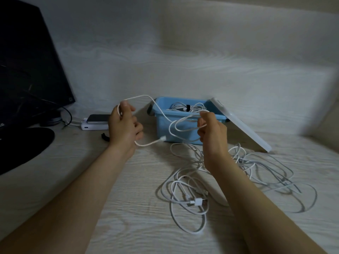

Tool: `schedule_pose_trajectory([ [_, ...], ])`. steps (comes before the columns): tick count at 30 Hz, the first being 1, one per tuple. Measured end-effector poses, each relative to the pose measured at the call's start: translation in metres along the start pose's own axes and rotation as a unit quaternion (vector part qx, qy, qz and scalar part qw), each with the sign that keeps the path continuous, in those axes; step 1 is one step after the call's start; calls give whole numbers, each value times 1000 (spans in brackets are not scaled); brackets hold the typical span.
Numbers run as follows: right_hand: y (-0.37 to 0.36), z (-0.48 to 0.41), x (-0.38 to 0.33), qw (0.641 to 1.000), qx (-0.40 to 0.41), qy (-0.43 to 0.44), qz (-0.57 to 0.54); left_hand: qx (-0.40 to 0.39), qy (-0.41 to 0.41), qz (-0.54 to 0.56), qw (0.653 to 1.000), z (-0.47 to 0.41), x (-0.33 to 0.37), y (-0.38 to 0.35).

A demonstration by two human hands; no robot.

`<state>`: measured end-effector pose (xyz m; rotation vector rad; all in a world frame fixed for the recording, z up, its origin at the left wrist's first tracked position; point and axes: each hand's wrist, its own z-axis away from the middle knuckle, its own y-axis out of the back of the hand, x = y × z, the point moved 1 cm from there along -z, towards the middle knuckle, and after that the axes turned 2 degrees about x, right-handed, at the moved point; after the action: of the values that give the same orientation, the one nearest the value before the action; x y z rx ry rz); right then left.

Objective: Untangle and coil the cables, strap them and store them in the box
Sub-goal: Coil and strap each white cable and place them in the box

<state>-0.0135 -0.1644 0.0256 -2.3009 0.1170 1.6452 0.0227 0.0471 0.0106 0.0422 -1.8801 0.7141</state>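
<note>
My left hand (124,127) holds a white cable (146,97) looped over its raised fingers, and the plug end (162,138) hangs below the palm. The same cable runs right in loose loops to my right hand (212,132), which pinches it in front of the blue box (161,123). Inside the box lies a coiled white cable with a black strap (185,107). A tangle of white cables (211,184) spreads over the table under my right forearm.
The box's white lid (242,125) leans against its right side. A phone on a white power bank (95,122) sits left of the box, with a black strap (105,137) in front of it. A dark monitor (27,70) and a black mat (23,143) stand far left.
</note>
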Motion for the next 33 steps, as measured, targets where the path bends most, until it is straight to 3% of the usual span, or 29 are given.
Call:
schedule_pose_trajectory([
  [5,2,-6,-4,999,0,-31,-24,-74,-22,-100,992,8,4,2],
  [12,-6,2,-2,995,-92,15,-46,-309,57,-124,941,30,2,-12],
  [15,-5,2,-2,991,-110,-15,-72,-313,54,-143,937,31,-4,-15],
  [20,-2,4,-6,960,-220,-46,-168,-266,40,-173,947,27,-7,-13],
  [27,0,2,4,989,-141,-40,-35,-201,37,-54,977,22,3,-15],
  [29,3,-1,11,990,-119,-2,77,-206,44,-42,977,20,6,-14],
  [30,5,-3,12,977,-117,53,168,-216,44,-46,974,20,7,-14],
  [32,4,-1,11,919,-112,161,343,-237,41,-70,968,20,8,-12],
  [33,3,1,10,898,-102,189,383,-245,40,-84,965,21,8,-12],
])
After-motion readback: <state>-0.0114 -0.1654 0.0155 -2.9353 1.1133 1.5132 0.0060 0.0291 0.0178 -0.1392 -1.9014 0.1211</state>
